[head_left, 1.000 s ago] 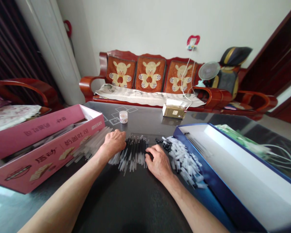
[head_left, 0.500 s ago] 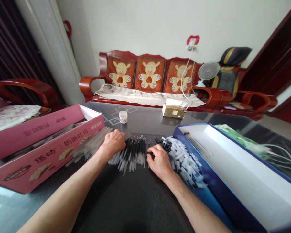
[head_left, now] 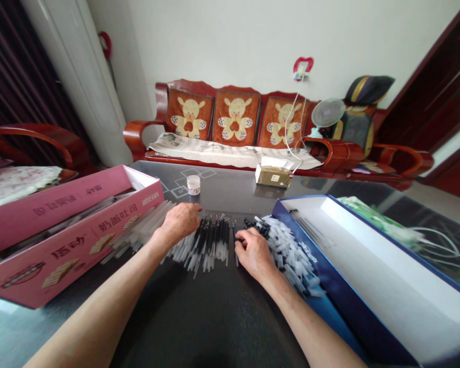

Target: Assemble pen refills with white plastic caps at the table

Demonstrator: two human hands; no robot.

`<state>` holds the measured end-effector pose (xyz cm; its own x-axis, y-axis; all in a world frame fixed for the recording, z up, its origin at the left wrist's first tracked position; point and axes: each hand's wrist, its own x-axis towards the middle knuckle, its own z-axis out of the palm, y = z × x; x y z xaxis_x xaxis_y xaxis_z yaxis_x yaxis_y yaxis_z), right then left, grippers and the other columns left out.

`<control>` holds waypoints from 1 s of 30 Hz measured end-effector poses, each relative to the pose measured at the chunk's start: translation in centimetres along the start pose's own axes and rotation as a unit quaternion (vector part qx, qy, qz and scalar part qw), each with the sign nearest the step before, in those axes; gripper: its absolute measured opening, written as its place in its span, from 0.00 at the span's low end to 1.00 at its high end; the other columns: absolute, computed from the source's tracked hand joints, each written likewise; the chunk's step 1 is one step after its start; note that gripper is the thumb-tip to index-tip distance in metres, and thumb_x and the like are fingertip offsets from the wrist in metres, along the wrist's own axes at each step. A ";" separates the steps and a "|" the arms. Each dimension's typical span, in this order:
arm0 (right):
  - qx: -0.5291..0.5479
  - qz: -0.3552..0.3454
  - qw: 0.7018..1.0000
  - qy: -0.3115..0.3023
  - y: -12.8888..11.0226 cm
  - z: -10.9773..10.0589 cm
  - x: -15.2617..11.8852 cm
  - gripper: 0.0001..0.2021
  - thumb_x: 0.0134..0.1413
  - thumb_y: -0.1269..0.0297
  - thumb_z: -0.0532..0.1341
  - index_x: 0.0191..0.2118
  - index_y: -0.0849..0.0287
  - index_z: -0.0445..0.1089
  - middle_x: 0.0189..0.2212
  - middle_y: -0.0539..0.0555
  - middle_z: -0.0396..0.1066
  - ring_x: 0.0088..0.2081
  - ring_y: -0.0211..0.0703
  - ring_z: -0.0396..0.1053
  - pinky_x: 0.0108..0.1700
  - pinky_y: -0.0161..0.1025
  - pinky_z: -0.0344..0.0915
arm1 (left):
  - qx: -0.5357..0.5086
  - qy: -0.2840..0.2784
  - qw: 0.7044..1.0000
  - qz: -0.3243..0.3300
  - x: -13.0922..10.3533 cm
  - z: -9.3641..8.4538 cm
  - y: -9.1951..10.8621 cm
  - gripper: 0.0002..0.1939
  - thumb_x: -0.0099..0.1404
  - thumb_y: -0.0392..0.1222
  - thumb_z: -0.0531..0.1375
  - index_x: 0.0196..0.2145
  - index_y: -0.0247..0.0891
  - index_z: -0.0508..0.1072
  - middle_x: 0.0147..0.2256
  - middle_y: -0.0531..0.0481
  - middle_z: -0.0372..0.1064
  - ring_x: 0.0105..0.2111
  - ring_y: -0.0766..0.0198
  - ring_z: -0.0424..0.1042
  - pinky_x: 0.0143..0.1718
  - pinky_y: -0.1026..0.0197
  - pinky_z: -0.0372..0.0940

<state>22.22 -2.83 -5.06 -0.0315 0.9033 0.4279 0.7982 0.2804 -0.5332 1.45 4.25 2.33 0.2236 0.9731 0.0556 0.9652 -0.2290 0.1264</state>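
Note:
A row of slim black-and-clear sticks, which look like pen refills (head_left: 214, 240), lies on the dark table with fine tips pointing away from me. My left hand (head_left: 180, 222) is over the row's left end, palm down, index finger stretched to the right; its other fingertips are hidden. At the right end, my right hand (head_left: 255, 250) has curled fingers closed at a single refill (head_left: 236, 250) set slightly apart from the row. Small white translucent tubes (head_left: 291, 250) are heaped right of that hand, with small black pieces (head_left: 261, 226) at the heap's far edge.
A pink carton (head_left: 72, 230) stands at left, with long clear tubes (head_left: 138, 232) beside it. On the right is a blue-rimmed white box (head_left: 352, 255) holding several thin rods. A small white jar (head_left: 193, 185) and a tissue box (head_left: 273, 175) stand farther back.
My left hand has shifted slightly, its index finger now stretched further right. The right hand has moved a little rightward with the single refill, widening its gap from the row.

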 end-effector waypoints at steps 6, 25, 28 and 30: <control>-0.007 0.002 1.000 -0.004 -0.1 -0.3 0.2 0.08 0.47 0.75 0.56 0.30 0.59 0.72 0.31 0.53 0.69 0.28 0.37 0.67 0.34 0.34 0.65 | -0.415 -0.020 0.908 -0.058 0.8 0.5 -0.1 0.24 0.54 0.36 0.48 0.45 0.35 0.74 0.23 0.49 0.72 0.25 0.65 0.71 0.30 0.63 0.67; -0.170 0.040 0.985 -0.007 -0.1 -1.3 -0.1 0.07 0.46 0.75 0.56 0.29 0.57 0.69 0.26 0.54 0.68 0.26 0.41 0.67 0.30 0.36 0.59 | -0.174 0.170 0.958 0.152 0.2 2.5 1.2 0.13 0.63 0.42 0.52 0.28 0.37 0.75 0.32 0.47 0.70 0.32 0.66 0.69 0.36 0.66 0.62; -0.106 0.031 0.993 0.035 0.0 -1.2 0.2 0.08 0.44 0.75 0.55 0.28 0.58 0.68 0.26 0.53 0.68 0.28 0.41 0.67 0.32 0.36 0.61 | -0.223 0.153 0.951 0.151 0.2 3.0 1.5 0.10 0.62 0.39 0.52 0.32 0.37 0.73 0.27 0.51 0.70 0.28 0.68 0.69 0.33 0.67 0.62; -0.018 0.041 0.997 0.066 0.0 -1.1 0.4 0.08 0.43 0.75 0.54 0.29 0.58 0.68 0.28 0.54 0.69 0.29 0.41 0.67 0.34 0.37 0.63 | -0.270 0.140 0.942 0.145 0.1 3.2 1.7 0.11 0.61 0.36 0.51 0.39 0.37 0.71 0.28 0.53 0.71 0.27 0.69 0.70 0.33 0.68 0.63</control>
<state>22.90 -2.77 -4.09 0.1116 0.8718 0.4770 0.8157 0.1937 -0.5451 3.55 4.03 -0.60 0.3502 0.8399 0.4148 0.6428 -0.5375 0.5458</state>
